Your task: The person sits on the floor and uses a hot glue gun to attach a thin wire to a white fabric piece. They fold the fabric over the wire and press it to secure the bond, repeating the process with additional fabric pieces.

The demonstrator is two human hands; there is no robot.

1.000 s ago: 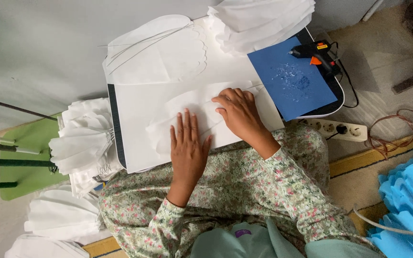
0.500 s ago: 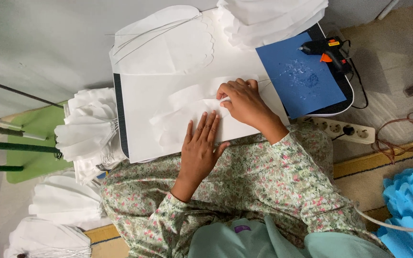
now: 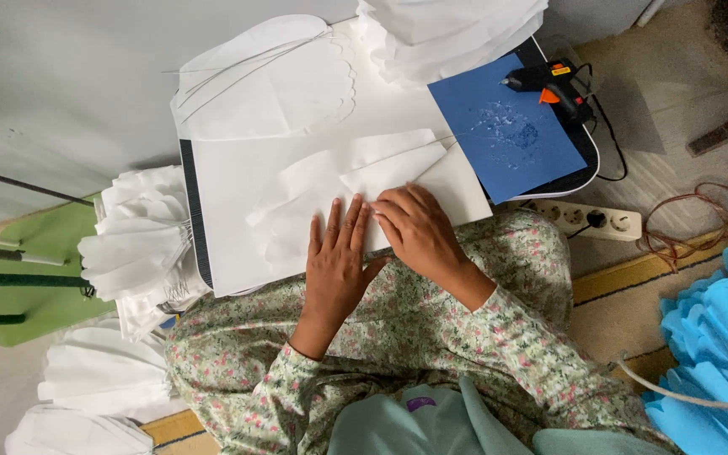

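Hands press side by side on a folded white paper piece (image 3: 355, 181) that lies on a white sheet (image 3: 238, 211) covering a low lap table (image 3: 583, 164). The left hand (image 3: 339, 253) lies flat and open, fingers spread, palm down on the near edge of the paper. The right hand (image 3: 414, 227) sits just beside it, touching it, fingers curled and pressing down on the paper's fold; it grips nothing. Beyond the folded piece lies a scalloped white paper petal (image 3: 275, 80) with thin wires (image 3: 238, 67) across it, and a stack of white paper (image 3: 452, 29) sits at the far edge. To the right a blue sheet (image 3: 516, 143) spotted with dried glue carries a black and orange glue gun (image 3: 554, 84). A white power strip (image 3: 587, 217) lies on the floor near the table, with blue paper flowers (image 3: 718, 337) at far right and white paper flowers (image 3: 141, 244) at left.
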